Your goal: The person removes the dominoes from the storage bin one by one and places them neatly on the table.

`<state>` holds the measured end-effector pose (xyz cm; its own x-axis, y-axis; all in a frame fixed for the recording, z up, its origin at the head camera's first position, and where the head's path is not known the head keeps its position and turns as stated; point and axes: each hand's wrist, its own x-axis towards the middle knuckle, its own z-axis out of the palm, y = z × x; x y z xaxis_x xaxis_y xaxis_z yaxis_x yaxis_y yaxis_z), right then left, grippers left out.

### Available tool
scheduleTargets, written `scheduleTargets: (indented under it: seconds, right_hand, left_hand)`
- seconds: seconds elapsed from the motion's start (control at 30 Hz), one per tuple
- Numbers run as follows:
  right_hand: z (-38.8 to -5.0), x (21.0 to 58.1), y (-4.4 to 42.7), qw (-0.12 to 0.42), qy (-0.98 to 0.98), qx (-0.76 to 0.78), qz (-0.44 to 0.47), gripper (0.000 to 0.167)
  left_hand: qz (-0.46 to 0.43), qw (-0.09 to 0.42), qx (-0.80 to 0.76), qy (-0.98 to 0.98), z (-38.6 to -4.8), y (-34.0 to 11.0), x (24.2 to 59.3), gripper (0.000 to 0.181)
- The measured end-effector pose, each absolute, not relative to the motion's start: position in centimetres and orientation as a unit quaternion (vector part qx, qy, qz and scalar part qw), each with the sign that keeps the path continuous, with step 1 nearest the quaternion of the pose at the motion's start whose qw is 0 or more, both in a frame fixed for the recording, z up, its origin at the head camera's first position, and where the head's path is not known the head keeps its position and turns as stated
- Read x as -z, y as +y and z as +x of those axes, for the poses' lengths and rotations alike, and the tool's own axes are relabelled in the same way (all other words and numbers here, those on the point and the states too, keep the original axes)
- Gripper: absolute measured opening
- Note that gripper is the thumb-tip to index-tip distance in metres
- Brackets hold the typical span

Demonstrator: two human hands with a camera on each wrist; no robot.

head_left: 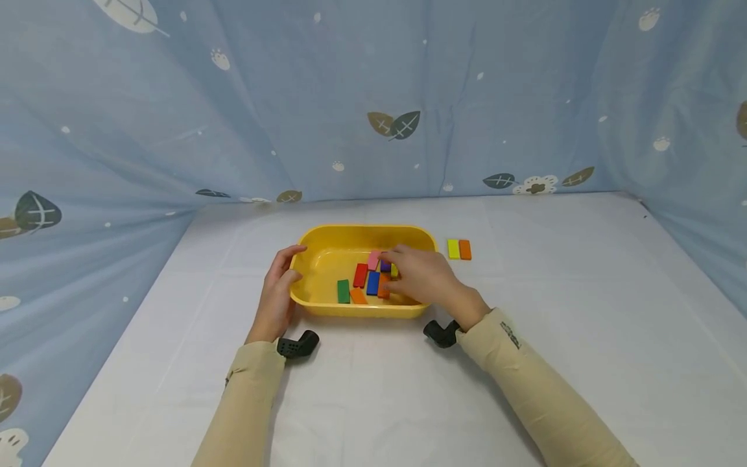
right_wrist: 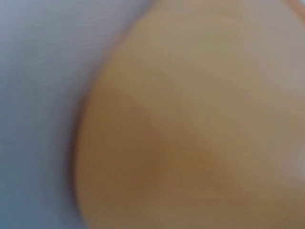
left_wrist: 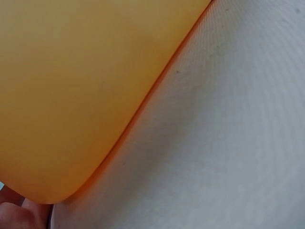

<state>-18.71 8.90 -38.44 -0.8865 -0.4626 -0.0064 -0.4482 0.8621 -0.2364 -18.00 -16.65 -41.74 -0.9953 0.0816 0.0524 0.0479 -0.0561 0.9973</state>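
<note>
A yellow tray (head_left: 362, 311) holds several small coloured blocks, among them a green (head_left: 343, 291), a red (head_left: 360, 275), a blue (head_left: 373, 283) and a pink one (head_left: 374, 260). The left hand (head_left: 277, 299) grips the tray's left end, its thumb and fingers at the rim; part of this hand (left_wrist: 19, 212) shows beside the yellow wall in the left wrist view. Over the tray's right part, the right hand (head_left: 428, 277) reaches in with bent fingers among the blocks, by an orange one (head_left: 383, 286). Whether it pinches a block cannot be told. The right wrist view is blurred, filled by the tray wall (right_wrist: 190, 143).
A lime yellow block (head_left: 453, 249) and an orange block (head_left: 465, 250) lie side by side on the white cloth, right of the tray. Patterned blue fabric (head_left: 350, 97) hangs behind the table and at its sides.
</note>
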Motion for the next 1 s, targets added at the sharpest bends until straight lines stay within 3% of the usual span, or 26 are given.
scheduleTargets:
  seconds: [0.27, 0.47, 1.0]
  right_hand:
    - [-18.63, 38.65, 8.52, 0.05, 0.97, 0.043, -0.235, 0.064]
    - [-18.58, 38.57, 8.33, 0.084, 0.967, 0.017, -0.242, 0.059]
    - [-18.36, 38.56, 8.11, 0.085, 0.967, -0.001, -0.239, 0.048]
  left_hand:
    - [0.04, 0.009, -0.715, 0.698, -17.98, -16.58, 41.65, 0.05]
    - [0.039, 0.008, -0.715, 0.698, -17.9, -16.51, 41.67, 0.05]
    - [0.043, 0.005, -0.715, 0.698, -17.92, -16.53, 41.66, 0.05]
